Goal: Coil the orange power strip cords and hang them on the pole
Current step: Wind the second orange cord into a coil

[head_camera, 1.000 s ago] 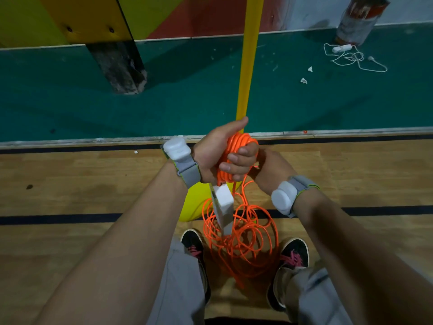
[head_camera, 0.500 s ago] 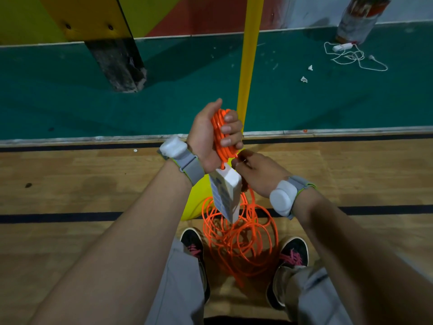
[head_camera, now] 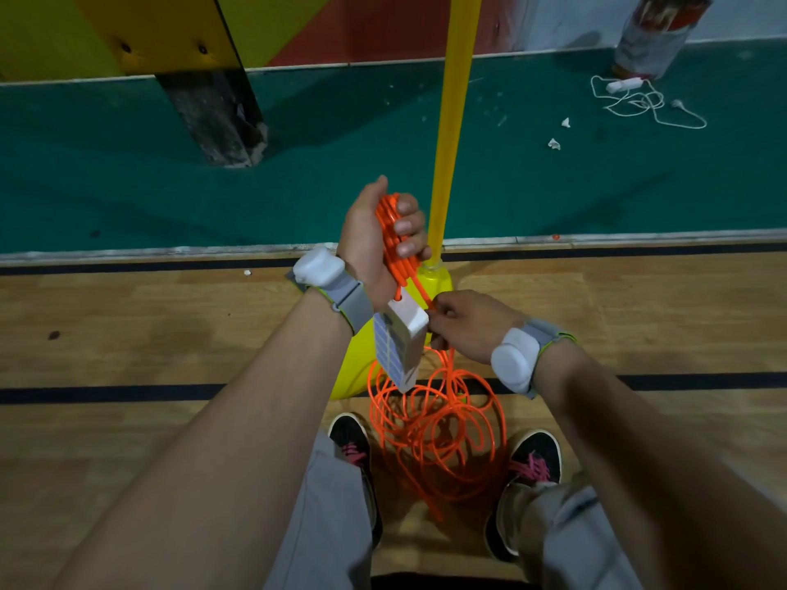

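Note:
My left hand (head_camera: 374, 240) grips a bunch of orange cord loops (head_camera: 394, 244), held up in front of the yellow pole (head_camera: 453, 121). The white power strip (head_camera: 400, 347) hangs from that bunch just below my left wrist. My right hand (head_camera: 466, 325) sits lower right of the strip and pinches a strand of the orange cord beside it. More loose orange cord (head_camera: 438, 432) hangs in loops down between my shoes.
The pole stands on a yellow base (head_camera: 434, 278) at the edge of the wooden floor. A white power strip with its cord (head_camera: 639, 97) lies on the green floor at the far right, near a can (head_camera: 656, 31). A dark post (head_camera: 213, 117) stands at the back left.
My left hand has risen with the cord bunch, lifting the strip. My right hand has let go of the bunch, dropped lower and now pinches a strand beside the strip.

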Tool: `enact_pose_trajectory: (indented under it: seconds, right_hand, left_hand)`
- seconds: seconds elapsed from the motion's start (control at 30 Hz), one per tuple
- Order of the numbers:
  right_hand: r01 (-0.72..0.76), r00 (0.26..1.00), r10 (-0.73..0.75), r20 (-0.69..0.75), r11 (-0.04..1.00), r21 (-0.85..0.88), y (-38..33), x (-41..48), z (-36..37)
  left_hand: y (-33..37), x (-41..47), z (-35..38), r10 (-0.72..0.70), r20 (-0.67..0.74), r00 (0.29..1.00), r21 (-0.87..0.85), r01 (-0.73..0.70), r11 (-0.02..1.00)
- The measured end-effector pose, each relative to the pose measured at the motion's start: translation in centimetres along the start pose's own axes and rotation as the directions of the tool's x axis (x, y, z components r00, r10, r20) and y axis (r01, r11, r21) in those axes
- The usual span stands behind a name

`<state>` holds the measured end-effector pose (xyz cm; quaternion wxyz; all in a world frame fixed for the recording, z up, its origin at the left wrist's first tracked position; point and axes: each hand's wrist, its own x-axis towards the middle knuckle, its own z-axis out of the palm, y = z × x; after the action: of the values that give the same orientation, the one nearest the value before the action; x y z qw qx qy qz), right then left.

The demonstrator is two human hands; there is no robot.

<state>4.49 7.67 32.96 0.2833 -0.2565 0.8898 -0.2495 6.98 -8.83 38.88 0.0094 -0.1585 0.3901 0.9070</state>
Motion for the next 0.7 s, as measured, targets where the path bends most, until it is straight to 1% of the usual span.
enact_pose_trajectory:
  seconds: [0.1,0.27,0.4,0.47,0.6,0.7]
  right_hand:
    - [0.007,1.0,-0.007,0.012,1.0,0.0,-0.2,-0.1,0.0]
    - [0.016,1.0,-0.017,-0.023,1.0,-0.015,-0.5,-0.2,-0.1]
    - [0.003,0.999,-0.003,-0.053,1.0,-0.013,-0.5,-0.2,-0.3]
    - [-0.006,0.999,0.006,-0.035,1.0,0.001,-0.3,-0.2,-0.4]
    - [0.008,0.998,-0.005,0.066,0.999,-0.042,0.1,-0.2,0.1]
    - [0.012,0.997,-0.007,0.083,0.999,-0.05,0.0,-0.1,0.4]
  left_hand:
    - [0.1,0.1,-0.1,0.021,-0.026,0.999,-0.006,-0.021,1.0]
    - [0.3,0.2,-0.2,0.068,-0.072,0.995,-0.014,-0.069,0.998]
    - [0.3,0.4,-0.2,0.122,-0.129,0.984,0.034,-0.118,0.992]
    - [0.4,0.6,-0.3,0.152,-0.162,0.975,0.057,-0.144,0.988]
    - [0.7,1.0,-0.6,0.198,-0.224,0.954,0.09,-0.183,0.979]
    - [0.6,1.1,-0.7,0.237,-0.247,0.94,0.157,-0.203,0.967]
